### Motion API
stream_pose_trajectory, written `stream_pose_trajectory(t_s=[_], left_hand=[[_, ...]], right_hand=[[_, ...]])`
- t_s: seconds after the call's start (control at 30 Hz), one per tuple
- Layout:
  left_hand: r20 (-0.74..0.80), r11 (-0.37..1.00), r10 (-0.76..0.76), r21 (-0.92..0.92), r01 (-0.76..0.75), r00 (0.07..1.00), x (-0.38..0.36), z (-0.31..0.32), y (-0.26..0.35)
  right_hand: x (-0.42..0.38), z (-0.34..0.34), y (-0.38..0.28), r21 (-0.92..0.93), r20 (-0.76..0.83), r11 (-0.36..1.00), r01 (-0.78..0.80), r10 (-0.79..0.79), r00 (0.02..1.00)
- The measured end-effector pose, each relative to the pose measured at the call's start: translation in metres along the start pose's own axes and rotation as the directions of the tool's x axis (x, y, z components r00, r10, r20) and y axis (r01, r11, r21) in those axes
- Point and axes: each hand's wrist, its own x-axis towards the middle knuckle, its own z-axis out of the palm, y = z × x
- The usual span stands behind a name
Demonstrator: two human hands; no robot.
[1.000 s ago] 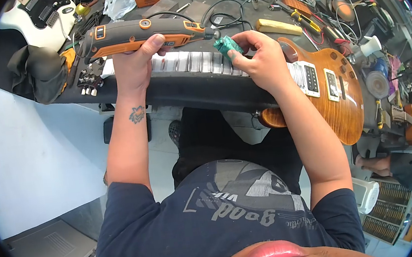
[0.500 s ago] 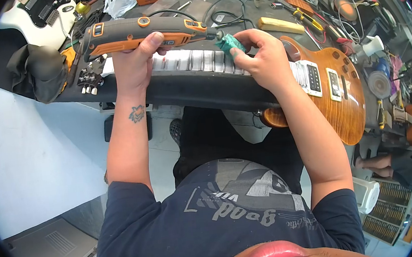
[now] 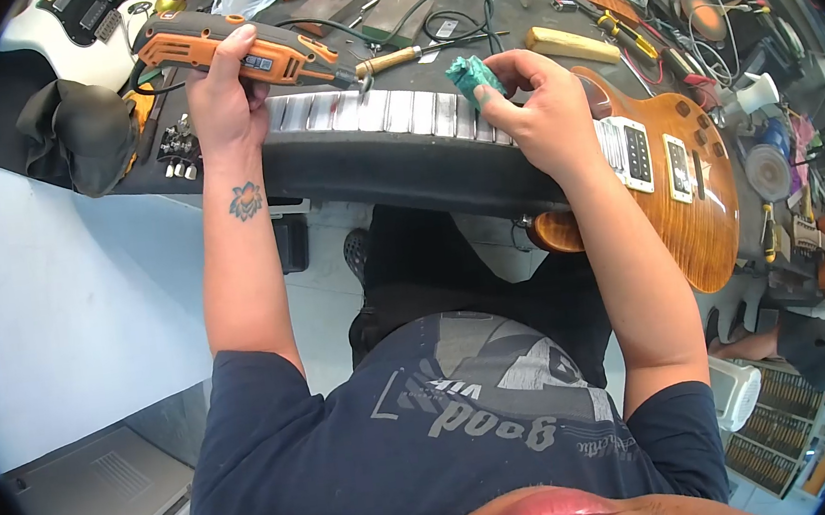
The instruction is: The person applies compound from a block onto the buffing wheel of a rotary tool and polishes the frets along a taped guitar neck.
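My left hand point(image 3: 224, 106) is wrapped round an orange and black rotary tool point(image 3: 294, 61), thumb on top of its body. The tool slants down to the right, and its small round tip point(image 3: 366, 83) hangs close over the guitar's neck point(image 3: 387, 114), which is covered in silvery tape between the frets. Pinched in my right hand point(image 3: 550, 107) is a crumbly green block of polishing compound point(image 3: 470, 76), held above the body end of the neck. The amber electric guitar point(image 3: 706, 227) lies face up across the bench edge, its headstock point(image 3: 182, 146) at the left.
Behind the neck lie a wooden-handled tool point(image 3: 390, 61), a pale wooden block point(image 3: 571, 44) and a looped black cable point(image 3: 449, 27). A white guitar point(image 3: 74, 47) and a dark cloth point(image 3: 78, 137) are at the left. Pliers point(image 3: 628, 34) and other tools crowd the right.
My left hand has drawn the rotary tool left and tilted its tip downward, away from the green compound. My right hand, still holding the compound, has shifted slightly right.
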Motion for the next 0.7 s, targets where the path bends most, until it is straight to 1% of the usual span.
stream_pose_trajectory(t_s=[0.07,0.37,0.47,0.57,0.7], left_hand=[[-0.008,0.999,0.007,0.048,-0.006,1.0,-0.0005,0.0042,-0.0015],[-0.054,0.998,0.009,0.063,-0.005,0.999,-0.0007,0.0114,-0.0025],[-0.02,0.998,0.002,0.057,-0.001,1.0,0.0007,0.0092,-0.0016],[-0.04,0.998,0.008,0.06,-0.006,0.999,0.0002,0.0097,-0.0026],[-0.059,0.998,-0.008,0.056,0.011,0.998,0.0007,0.0115,-0.0019]], right_hand=[[-0.0002,-0.0007,0.0008,-0.011,-0.002,1.0,0.002,-0.002,1.0],[-0.0004,-0.0021,0.0007,0.021,0.006,1.0,-0.002,0.002,1.0],[-0.0003,-0.002,0.0026,0.033,0.009,0.999,-0.006,0.006,1.0],[-0.0004,-0.0024,0.0038,0.013,0.002,1.0,0.025,-0.025,1.0],[0.0,-0.0022,0.0041,0.027,0.004,1.0,0.011,-0.011,1.0]])
